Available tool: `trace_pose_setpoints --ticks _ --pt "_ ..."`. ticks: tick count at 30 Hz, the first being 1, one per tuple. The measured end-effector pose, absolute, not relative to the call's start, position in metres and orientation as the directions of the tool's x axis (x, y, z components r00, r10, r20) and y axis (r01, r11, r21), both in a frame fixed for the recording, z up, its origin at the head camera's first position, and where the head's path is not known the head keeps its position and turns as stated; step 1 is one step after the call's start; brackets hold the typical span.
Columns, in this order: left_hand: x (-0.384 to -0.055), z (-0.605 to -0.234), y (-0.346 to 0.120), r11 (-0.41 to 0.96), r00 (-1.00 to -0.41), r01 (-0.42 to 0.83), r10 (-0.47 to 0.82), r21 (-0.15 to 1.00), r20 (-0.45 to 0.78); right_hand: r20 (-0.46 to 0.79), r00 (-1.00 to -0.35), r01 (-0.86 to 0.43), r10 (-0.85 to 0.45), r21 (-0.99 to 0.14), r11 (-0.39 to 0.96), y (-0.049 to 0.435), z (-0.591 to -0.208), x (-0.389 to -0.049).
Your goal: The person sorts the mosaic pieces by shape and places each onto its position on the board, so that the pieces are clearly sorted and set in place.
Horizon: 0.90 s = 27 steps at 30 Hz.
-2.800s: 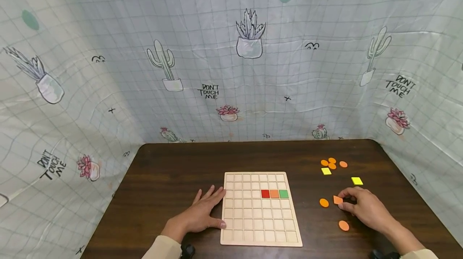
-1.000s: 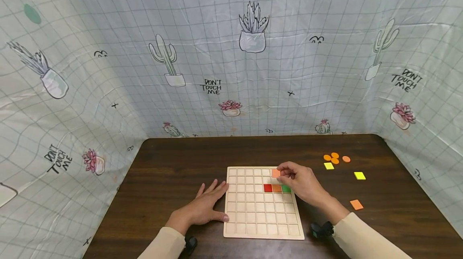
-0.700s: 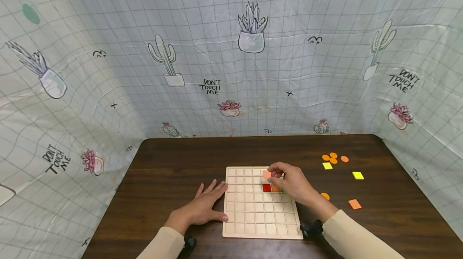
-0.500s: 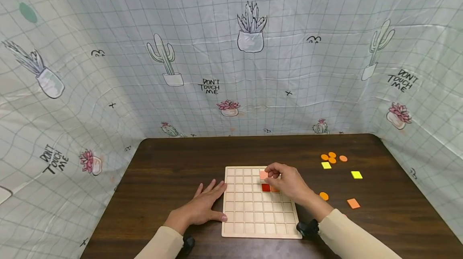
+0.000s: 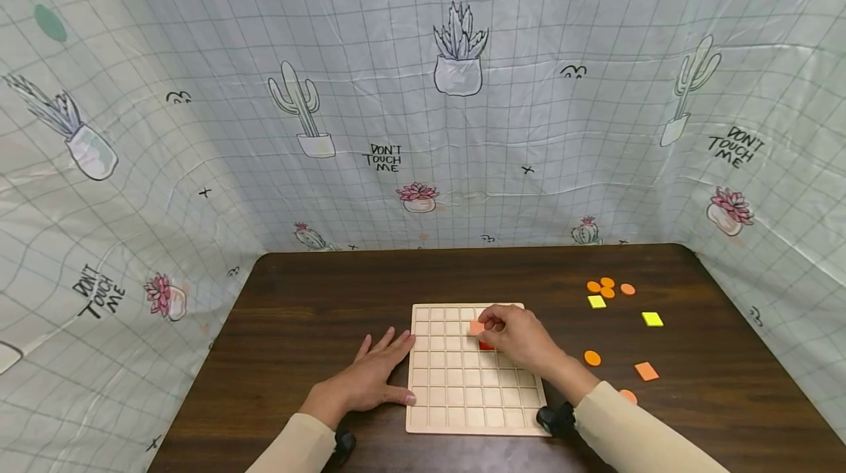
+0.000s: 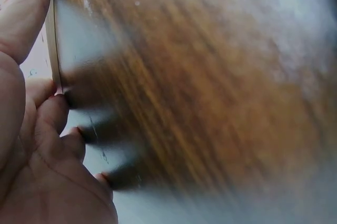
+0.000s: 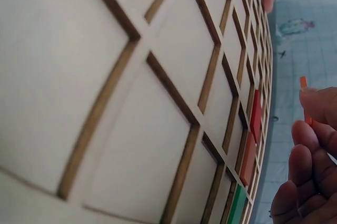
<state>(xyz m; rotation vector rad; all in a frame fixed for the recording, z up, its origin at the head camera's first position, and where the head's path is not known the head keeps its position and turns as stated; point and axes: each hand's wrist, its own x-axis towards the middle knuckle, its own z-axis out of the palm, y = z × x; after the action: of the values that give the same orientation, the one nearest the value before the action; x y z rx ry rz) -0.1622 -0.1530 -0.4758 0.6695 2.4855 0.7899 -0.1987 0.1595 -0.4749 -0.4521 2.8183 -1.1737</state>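
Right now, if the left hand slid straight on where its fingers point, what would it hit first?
Most likely the gridded board: the left hand lies against its left edge, though exact contact is hard to judge.

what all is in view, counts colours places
Cloth backdrop: 1, pale, plant-printed, behind table
Table: 1, dark brown, foreground
Gridded board: 1, pale wood, on table
Inset tiles: 3, red, orange, green, in board
Held tile: 1, orange, over board
Loose squares: 3, two yellow, one orange, right of board
Discs: 6, orange, right of board
Sleeves: 2, cream, forearms
Wrist devices: 2, black, wrists
Left grip: 1, bare, touching board's left edge
Right grip: 1, bare, pinching held tile
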Motion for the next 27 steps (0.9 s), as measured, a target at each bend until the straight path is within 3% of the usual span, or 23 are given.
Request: trace_pose_setpoints --ticks 15,27 --pt "-0.1621 -0.4749 -0.1525 0.718 -0.786 0.302 0.56 0.627 -0.262 0.077 -0.946 -0.299 -0.316 -0.59 0.75 0.1515 -0.4789 -0.195" --pt "-0.1626 -0.4766 -0.1524 0.715 -0.79 0.297 0.556 0.633 -0.258 0.146 -0.905 -0.418 -0.4 -0.49 0.765 0.1507 -0.4826 -0.1962"
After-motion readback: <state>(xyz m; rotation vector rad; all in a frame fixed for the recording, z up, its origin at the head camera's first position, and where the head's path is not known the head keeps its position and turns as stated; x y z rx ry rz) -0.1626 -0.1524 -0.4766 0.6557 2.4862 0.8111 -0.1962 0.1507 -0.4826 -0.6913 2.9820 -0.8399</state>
